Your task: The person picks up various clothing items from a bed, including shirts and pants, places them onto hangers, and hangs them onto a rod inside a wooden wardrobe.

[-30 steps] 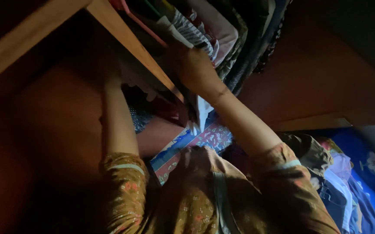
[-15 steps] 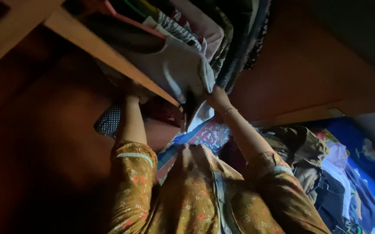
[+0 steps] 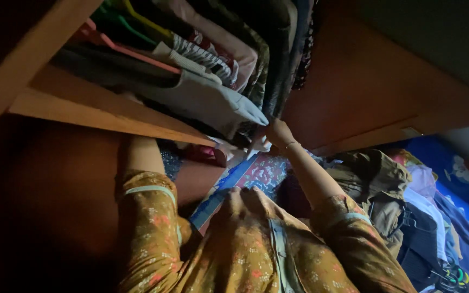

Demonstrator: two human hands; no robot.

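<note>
A row of clothes [image 3: 234, 43] hangs on coloured hangers [image 3: 136, 54] inside a dim wooden wardrobe. My right hand [image 3: 276, 133] reaches up to the lower corner of a light grey garment [image 3: 212, 100] at the front of the row, its fingers curled at the hem. My left forearm [image 3: 139, 154] goes up behind a wooden board [image 3: 109, 116], which hides my left hand. Both arms wear mustard floral sleeves [image 3: 153, 217].
A red and blue patterned cloth [image 3: 256, 173] lies below the hanging clothes. A heap of clothes [image 3: 386, 184], olive, white and dark, sits at the right on a blue printed sheet [image 3: 462, 179]. The wardrobe's brown side panel [image 3: 364, 81] rises at the right.
My right hand has come down from the striped clothes to the grey garment's lower corner. The view has swung up, and the wooden board now covers my left hand.
</note>
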